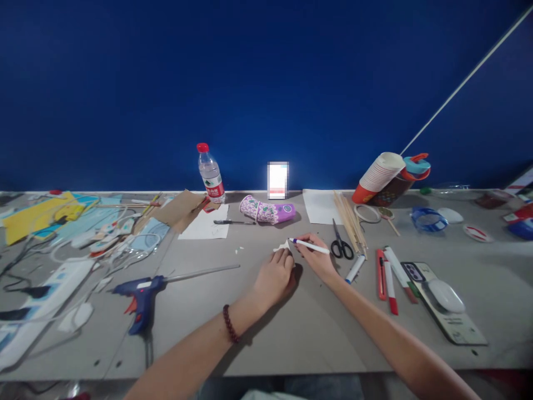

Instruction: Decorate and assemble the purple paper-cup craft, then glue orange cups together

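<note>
My right hand grips a white marker with a purple tip, which points left at a small white paper cutout. Fingers curled, my left hand holds that cutout down on the table and covers much of it; a dark red bead bracelet is on this wrist. Just beyond the hands, a purple patterned paper cup shape lies on its side. Black-handled scissors rest to the right of my right hand, with a blue-capped marker nearby.
A blue glue gun lies at left, its glue stick reaching inward. Behind it stand a water bottle and white paper. Wooden sticks, stacked paper cups, markers and a phone are at right. A power strip sits far left.
</note>
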Motion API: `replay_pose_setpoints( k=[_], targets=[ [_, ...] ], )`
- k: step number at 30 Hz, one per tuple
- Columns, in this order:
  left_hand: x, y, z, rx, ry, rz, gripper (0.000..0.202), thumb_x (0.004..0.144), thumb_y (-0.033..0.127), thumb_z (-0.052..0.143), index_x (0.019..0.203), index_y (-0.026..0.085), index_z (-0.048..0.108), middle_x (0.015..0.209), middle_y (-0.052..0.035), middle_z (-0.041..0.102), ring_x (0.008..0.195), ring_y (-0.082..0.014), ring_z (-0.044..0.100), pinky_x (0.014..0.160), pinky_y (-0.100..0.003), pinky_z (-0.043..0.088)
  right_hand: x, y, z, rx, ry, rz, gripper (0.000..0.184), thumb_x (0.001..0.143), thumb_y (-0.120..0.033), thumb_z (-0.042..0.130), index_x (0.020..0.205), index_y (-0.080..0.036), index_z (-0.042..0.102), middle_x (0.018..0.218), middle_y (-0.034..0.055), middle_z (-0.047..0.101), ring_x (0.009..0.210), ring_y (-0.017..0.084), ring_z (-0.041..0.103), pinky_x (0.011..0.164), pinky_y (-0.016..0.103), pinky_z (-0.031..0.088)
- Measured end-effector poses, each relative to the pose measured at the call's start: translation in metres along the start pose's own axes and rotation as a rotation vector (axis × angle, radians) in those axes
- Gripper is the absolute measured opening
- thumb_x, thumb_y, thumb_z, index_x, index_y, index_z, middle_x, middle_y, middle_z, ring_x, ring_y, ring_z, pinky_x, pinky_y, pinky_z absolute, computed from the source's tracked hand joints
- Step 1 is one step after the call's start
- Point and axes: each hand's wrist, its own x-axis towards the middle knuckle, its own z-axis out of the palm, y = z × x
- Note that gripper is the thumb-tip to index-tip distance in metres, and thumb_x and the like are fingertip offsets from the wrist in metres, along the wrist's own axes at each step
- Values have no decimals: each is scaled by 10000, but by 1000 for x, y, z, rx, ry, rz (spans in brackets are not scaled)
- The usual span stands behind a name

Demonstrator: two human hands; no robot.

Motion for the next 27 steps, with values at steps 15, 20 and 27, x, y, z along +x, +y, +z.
replay_pose_setpoints(
  k=[15, 20, 27],
  targets=[
    [0, 3, 0, 3, -29, -28, 224, 793, 162, 510, 1014, 130, 536, 1152, -173, 613, 1121, -291, 564, 937, -415, 479, 3, -18, -8, 139, -9, 172, 307, 716, -444, 669, 871, -189, 600, 678, 28, 677, 560, 148, 590, 483, 245, 445],
    [-1, 2, 2, -15, 21, -15, 198, 828, 172, 498, 1018, 125, 525, 1131, -189, 618, 1132, -290, 566, 939, -428, 477, 5, -1, -6, 48, 7, 106, 323, 694, -469, 687, 808, -180, 601, 703, 58, 680, 594, 182, 600, 513, 289, 471],
    [-3, -1, 4, -44, 18, -7, 238, 823, 173, 517, 1055, 123, 502, 1194, -214, 595, 1165, -305, 552, 952, -450, 465, 4, 4, -4, -228, 15, -139, 170, 777, -350, 586, 745, -191, 636, 739, 43, 679, 708, 207, 612, 672, 326, 480]
  ],
)
